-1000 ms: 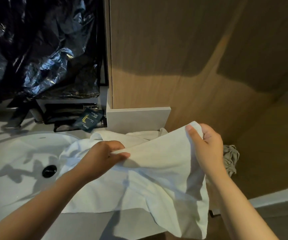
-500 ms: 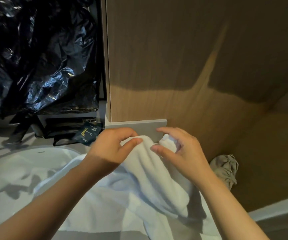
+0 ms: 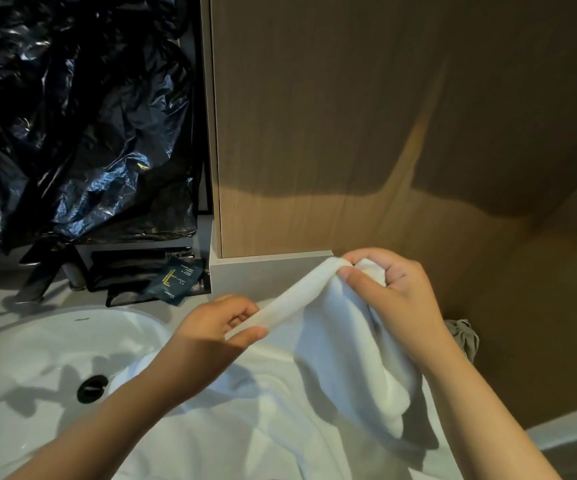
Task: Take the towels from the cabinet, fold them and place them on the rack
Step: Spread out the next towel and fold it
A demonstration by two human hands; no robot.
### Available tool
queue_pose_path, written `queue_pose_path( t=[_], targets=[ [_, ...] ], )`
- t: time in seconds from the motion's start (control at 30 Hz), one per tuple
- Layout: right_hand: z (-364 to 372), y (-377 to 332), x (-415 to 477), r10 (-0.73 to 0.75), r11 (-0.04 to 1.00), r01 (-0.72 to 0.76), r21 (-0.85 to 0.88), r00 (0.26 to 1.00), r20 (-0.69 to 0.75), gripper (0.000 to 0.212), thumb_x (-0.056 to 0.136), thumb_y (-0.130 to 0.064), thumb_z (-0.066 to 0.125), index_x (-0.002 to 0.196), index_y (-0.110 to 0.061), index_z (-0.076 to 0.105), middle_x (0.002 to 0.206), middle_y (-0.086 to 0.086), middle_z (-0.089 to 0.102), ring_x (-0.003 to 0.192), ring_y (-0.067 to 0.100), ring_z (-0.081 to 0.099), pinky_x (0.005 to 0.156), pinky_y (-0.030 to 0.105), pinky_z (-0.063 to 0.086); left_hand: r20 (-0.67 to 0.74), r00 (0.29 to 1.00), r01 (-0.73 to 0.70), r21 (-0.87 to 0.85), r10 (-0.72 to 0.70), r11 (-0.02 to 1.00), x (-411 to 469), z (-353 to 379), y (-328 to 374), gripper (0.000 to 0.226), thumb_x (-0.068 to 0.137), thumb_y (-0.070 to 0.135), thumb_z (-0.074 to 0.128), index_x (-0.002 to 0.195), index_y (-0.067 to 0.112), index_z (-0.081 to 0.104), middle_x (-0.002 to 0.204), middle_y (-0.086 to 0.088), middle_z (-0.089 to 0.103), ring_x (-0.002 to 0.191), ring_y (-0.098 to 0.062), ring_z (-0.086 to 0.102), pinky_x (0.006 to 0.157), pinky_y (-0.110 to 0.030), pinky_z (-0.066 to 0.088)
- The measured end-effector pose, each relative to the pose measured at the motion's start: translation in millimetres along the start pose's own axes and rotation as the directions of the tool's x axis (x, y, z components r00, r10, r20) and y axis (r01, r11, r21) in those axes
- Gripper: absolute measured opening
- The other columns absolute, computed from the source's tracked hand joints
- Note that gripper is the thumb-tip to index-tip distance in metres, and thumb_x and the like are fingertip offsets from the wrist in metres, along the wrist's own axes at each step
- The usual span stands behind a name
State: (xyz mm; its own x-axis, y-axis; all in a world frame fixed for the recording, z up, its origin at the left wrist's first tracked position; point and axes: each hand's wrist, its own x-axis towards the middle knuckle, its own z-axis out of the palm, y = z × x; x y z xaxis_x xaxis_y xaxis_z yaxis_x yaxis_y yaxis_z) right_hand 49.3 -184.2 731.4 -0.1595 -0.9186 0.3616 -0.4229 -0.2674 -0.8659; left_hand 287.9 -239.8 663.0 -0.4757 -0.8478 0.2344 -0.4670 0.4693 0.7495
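Compared with half a second ago, the hands are drawn apart along one stretched edge of the white towel (image 3: pixel 314 393). The towel's lower part lies over the counter and the sink (image 3: pixel 37 358) rim and is cut off at the bottom edge. The left hand (image 3: pixel 217 327) pinches the edge between thumb and fingers. The right hand (image 3: pixel 391 296) grips the bunched corner higher up. A grey cloth (image 3: pixel 463 337) is partly hidden behind the right wrist. Farther back lie a dark sachet (image 3: pixel 175 282), its print illegible, and a black plastic bag (image 3: pixel 89 133).
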Motion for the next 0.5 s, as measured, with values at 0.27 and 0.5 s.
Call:
queue_pose_path(
  t=[0.27,0.5],
  targets=[
    [-9.2,18.8,4.5,0.098,0.94,-0.126,-0.317,0.99,-0.105,0.02,0.09,-0.028,0.069,0.103,-0.043,0.065,0.104,-0.034,0.062,0.097,-0.013,0.057,0.09,0.019,0.048,-0.142,0.99,0.017,0.006,-0.016,1.0,-7.2,-3.9,-15.1,0.025,0.094,0.034,0.061,0.069,0.035,0.057,0.068,0.017,0.059,0.071,0.0,0.055,0.066,-0.014,0.038],
    [24.6,13.4,-14.2,-0.089,0.947,0.16,-0.278,0.963,0.253,0.052,0.081,-0.042,0.073,0.129,-0.052,0.054,0.13,-0.035,0.055,0.12,-0.012,0.051,0.098,0.005,0.036,0.024,0.975,-0.22,0.185,0.219,0.958,14.2,-26.9,43.6,0.036,0.087,0.052,0.036,0.067,0.022,0.042,0.062,0.006,0.047,0.065,-0.011,0.047,0.063,-0.036,0.04]
  ],
)
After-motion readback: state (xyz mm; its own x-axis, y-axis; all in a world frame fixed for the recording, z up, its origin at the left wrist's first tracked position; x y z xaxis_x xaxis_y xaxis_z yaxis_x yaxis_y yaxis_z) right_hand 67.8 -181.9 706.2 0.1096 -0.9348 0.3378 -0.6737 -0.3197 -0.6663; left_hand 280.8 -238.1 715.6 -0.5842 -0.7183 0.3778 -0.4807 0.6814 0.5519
